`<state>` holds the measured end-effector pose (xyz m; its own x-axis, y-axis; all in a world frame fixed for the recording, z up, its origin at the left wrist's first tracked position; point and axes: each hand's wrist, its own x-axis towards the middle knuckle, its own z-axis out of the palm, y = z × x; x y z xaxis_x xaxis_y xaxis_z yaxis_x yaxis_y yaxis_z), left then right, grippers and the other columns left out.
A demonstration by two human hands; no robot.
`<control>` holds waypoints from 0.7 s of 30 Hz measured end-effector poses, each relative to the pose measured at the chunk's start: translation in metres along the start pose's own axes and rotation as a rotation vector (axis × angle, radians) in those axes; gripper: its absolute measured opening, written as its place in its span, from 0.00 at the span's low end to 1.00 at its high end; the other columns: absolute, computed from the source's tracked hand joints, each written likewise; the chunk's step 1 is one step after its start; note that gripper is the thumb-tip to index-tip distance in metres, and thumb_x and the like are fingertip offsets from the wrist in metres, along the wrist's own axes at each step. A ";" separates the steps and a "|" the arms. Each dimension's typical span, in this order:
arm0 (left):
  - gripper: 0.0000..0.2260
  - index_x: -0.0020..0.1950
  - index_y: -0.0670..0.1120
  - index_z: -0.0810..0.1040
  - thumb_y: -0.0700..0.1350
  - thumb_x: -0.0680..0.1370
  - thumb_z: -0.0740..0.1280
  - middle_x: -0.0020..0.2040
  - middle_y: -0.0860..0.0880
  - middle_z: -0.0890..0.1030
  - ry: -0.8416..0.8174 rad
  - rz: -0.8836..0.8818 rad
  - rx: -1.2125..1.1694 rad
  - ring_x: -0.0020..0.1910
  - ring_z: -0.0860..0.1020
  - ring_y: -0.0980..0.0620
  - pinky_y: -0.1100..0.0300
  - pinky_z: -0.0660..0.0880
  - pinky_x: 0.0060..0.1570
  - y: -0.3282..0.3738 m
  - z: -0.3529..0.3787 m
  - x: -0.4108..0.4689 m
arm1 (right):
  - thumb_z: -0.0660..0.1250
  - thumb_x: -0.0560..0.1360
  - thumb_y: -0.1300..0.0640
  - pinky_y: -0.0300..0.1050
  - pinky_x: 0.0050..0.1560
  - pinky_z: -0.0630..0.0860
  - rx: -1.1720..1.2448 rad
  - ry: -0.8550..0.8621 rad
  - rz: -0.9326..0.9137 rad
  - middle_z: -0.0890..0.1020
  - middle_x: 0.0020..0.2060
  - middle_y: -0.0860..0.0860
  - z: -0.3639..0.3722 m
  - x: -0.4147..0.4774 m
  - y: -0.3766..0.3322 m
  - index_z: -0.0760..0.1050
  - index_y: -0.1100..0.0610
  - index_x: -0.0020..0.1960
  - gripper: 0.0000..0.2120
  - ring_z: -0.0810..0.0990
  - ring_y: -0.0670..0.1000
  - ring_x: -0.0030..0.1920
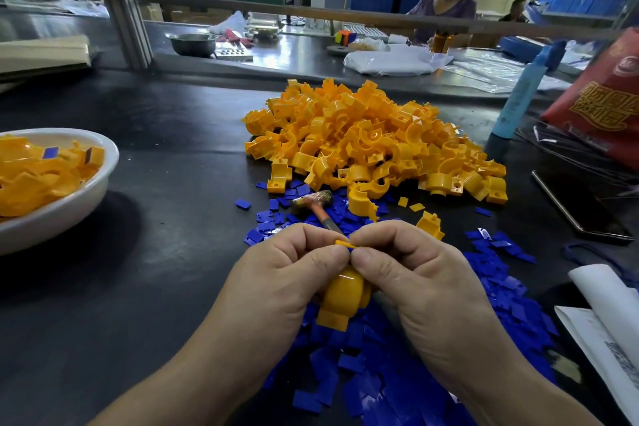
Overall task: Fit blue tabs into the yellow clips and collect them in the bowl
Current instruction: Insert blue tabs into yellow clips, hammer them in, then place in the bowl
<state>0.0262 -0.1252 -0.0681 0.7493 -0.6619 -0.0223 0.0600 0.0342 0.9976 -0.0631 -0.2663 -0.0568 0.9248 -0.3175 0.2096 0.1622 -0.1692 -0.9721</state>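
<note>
Grips, both closed on one part: the left grip [287, 273] and the right grip [415, 273] meet at centre frame with fingers curled and thumb tips nearly touching, and together they pinch the upper edge of a single yellow clip [345, 297]. The clip's rounded body and square foot hang below the thumbs, above the counter [173, 252]. Only a sliver of blue shows between the thumbs. From my feed I cannot tell whether a tab is seated there.

Beneath the grips and to their right lies a spread of loose blue tabs [501, 290], flat on the counter. A small hammer [313, 202] rests on the far edge of this spread, head to the left and handle pointing toward the grips. Just beyond it rises the heap of yellow clips [363, 135], and a few strays at its near edge touch the tabs.

At far left, well apart from the grips, stands the white bowl [69, 207]. It holds clips, some with a fitted tab [50, 152] showing.

At right I note an upright pale blue bottle [518, 100], a red bag [605, 97] beside it, a dark phone [584, 207] lying flat, and printed papers [605, 322] at the frame edge. Behind a rail, a second counter carries a metal bowl [192, 43], and a person sits there.
</note>
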 end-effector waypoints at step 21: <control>0.07 0.42 0.47 0.83 0.44 0.78 0.68 0.28 0.53 0.81 0.464 -0.115 0.451 0.23 0.76 0.61 0.68 0.71 0.20 0.009 -0.068 0.027 | 0.54 0.76 0.37 0.36 0.39 0.63 -1.327 -0.016 0.056 0.68 0.50 0.39 -0.008 0.004 0.007 0.58 0.38 0.66 0.20 0.67 0.42 0.48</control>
<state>0.0917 -0.0921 -0.0646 0.9672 -0.2478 -0.0555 -0.0505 -0.4019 0.9143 -0.0607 -0.2767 -0.0619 0.9247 -0.3444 0.1624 -0.3242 -0.9358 -0.1387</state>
